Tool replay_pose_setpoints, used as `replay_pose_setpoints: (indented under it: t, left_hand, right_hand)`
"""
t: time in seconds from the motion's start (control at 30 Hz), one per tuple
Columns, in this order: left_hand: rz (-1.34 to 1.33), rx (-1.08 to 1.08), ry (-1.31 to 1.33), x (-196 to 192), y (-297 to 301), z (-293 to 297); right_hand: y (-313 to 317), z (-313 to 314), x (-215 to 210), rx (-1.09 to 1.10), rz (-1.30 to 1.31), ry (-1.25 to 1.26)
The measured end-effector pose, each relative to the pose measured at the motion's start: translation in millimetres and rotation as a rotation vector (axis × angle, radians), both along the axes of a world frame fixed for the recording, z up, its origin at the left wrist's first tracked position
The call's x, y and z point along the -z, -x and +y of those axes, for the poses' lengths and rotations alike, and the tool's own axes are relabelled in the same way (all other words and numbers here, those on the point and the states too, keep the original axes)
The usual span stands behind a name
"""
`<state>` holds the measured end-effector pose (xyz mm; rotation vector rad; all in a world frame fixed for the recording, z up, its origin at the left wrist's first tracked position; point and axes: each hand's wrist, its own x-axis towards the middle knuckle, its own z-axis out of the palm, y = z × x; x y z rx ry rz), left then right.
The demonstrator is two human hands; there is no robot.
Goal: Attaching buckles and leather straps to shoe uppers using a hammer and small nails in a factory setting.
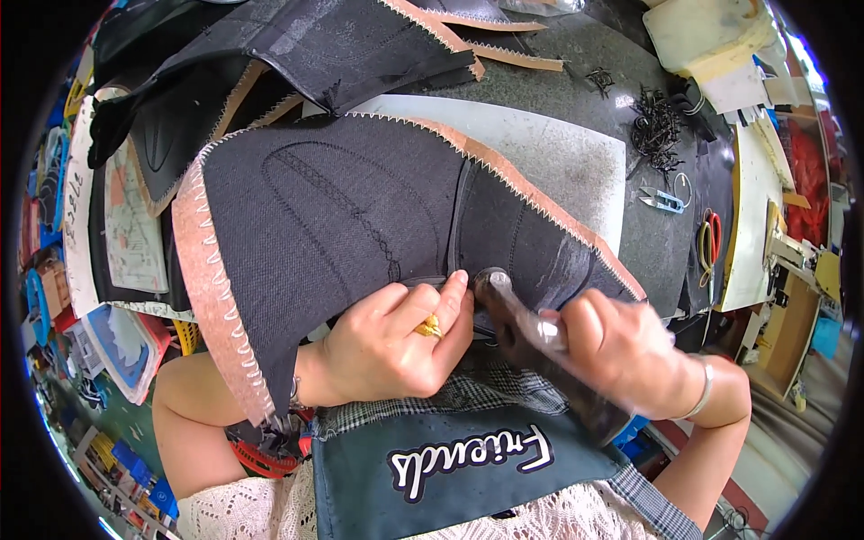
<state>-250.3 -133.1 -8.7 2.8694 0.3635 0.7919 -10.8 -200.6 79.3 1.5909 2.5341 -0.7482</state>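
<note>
We see the left hand (391,346) pressing down on the near edge of a dark fabric panel (360,216), its fingers (450,292) curled shut on the cloth, a gold ring on one of them. The panel is dark grey, with a pinkish zigzag-cut border, and it drapes from the grey surface (576,162) toward our lap. It covers most of the surface ahead of the left fingers.

The right hand (621,351) is wrapped around the handle of a hammer (531,333), fingers closed on it. The hammer's round head lies on the panel's seam, just beside the left fingertips, nearly touching them. A bracelet sits on the right wrist.

Beyond the fingers, more dark panels (342,45) with the same pinkish edging lie stacked, overlapping the far side of the held panel. To the right of the right fingers, well apart, a small pair of thread snips (661,200) lies on the surface, with a heap of small dark metal pieces (655,126) farther back. Scissors with red handles (711,238) lie near the surface's right edge. A dark apron (432,459) lies below both hands.
</note>
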Motion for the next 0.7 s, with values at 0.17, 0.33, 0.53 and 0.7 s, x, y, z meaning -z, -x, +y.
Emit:
replay_pose_setpoints:
  t: [0.17,0.33,0.53,0.7]
  left_hand:
    - [-0.002,-0.034,-0.008,0,1,-1]
    - [-0.05,-0.015,-0.006,1,-3,-1]
    - [-0.025,-0.023,-0.025,3,-3,-1]
    - [0.043,-0.055,0.028,2,1,-1]
  right_hand:
    - [-1,46,-14,0.144,0.198,0.202]
    - [4,66,-27,-0.066,-0.049,0.203]
    - [-2,22,-21,0.055,-0.015,0.222]
    - [1,-2,-2,0.233,0.178,0.079]
